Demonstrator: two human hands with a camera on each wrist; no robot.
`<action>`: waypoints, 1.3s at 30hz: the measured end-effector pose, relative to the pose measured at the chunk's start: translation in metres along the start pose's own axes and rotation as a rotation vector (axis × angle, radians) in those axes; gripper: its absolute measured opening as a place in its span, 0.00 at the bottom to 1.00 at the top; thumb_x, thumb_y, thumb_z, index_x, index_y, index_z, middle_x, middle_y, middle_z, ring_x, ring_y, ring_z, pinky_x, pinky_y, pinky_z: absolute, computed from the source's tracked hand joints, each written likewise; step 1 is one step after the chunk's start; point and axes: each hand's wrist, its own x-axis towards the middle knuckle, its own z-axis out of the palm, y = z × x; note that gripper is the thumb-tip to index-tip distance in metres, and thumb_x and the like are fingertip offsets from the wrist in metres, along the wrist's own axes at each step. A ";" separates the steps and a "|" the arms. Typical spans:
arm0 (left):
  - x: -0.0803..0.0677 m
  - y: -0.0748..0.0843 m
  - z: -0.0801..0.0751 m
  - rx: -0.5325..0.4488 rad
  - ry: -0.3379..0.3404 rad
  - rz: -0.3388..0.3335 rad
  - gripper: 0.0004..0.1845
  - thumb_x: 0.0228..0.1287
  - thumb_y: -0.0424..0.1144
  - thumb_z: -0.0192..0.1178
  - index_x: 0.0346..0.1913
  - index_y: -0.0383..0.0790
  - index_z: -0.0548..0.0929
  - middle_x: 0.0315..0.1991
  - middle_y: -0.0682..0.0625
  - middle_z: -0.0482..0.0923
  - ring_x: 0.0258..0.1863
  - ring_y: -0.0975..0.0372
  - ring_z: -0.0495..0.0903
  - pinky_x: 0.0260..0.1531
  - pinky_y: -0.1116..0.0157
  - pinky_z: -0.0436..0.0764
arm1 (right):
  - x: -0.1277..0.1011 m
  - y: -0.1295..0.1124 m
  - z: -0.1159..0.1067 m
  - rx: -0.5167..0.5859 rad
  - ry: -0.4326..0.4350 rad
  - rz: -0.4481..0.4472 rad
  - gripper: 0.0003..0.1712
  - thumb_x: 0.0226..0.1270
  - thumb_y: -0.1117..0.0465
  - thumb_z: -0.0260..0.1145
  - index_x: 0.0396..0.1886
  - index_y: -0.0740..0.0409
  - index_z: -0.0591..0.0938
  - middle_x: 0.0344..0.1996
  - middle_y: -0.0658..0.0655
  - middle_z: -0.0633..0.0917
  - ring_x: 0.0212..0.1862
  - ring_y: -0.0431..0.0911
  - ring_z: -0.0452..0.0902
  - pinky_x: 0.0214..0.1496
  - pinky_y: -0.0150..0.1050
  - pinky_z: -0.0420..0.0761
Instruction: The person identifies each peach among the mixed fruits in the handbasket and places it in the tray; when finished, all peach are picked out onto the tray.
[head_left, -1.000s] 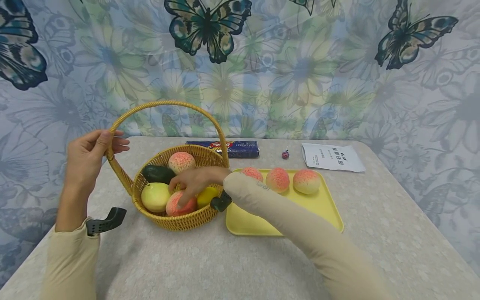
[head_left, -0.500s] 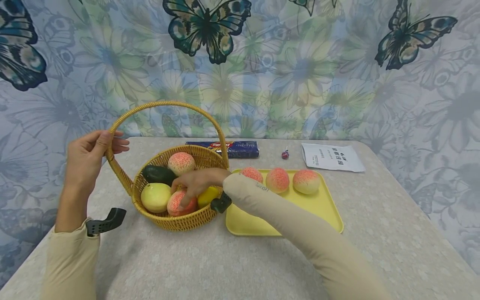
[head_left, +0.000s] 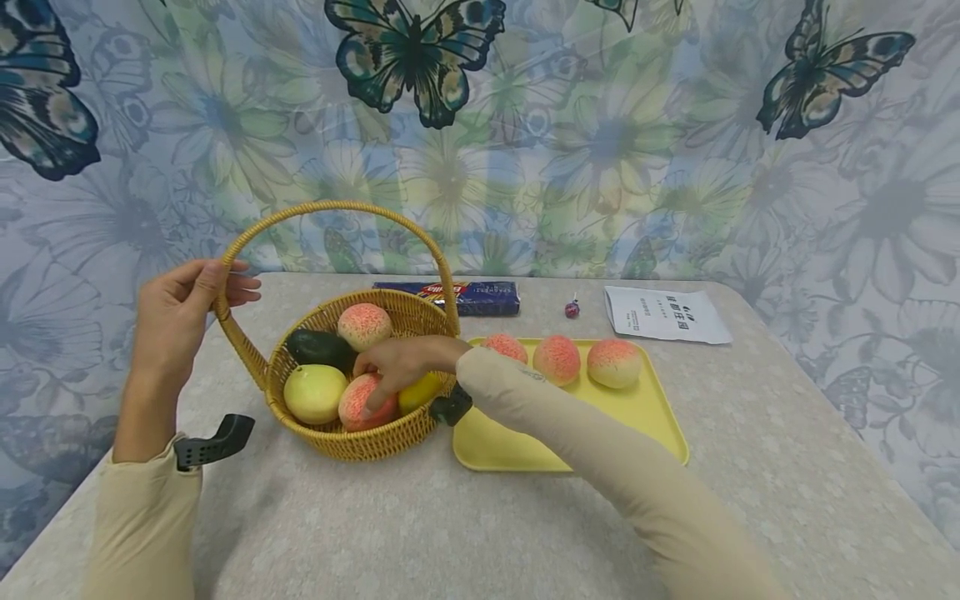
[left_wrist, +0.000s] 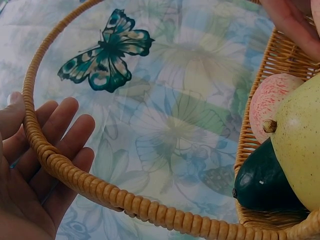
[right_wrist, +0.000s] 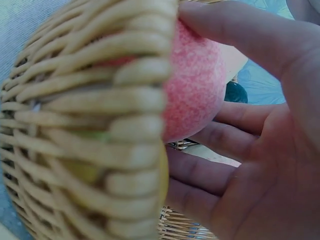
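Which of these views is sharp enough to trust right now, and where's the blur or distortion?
Head view: evenly lit, sharp, soft shadows, slight wide-angle bend at the edges; both hands and the basket read clearly. Left wrist view: sharp on the handle and the left hand. Right wrist view: too close; the basket weave is blurred, and only the peach and right hand are readable.

Left hand raised with fingers loosely curled; right hand reaches forward, fingers curled downward.

Woven wicker basket, smooth plastic tray, matt speckled tabletop
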 end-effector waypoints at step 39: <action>0.000 -0.001 0.000 0.027 0.007 -0.004 0.20 0.70 0.38 0.56 0.50 0.18 0.77 0.32 0.51 0.87 0.30 0.64 0.87 0.37 0.76 0.82 | -0.016 0.022 0.006 0.124 0.255 -0.124 0.34 0.61 0.52 0.65 0.67 0.55 0.70 0.62 0.52 0.74 0.57 0.39 0.71 0.57 0.29 0.72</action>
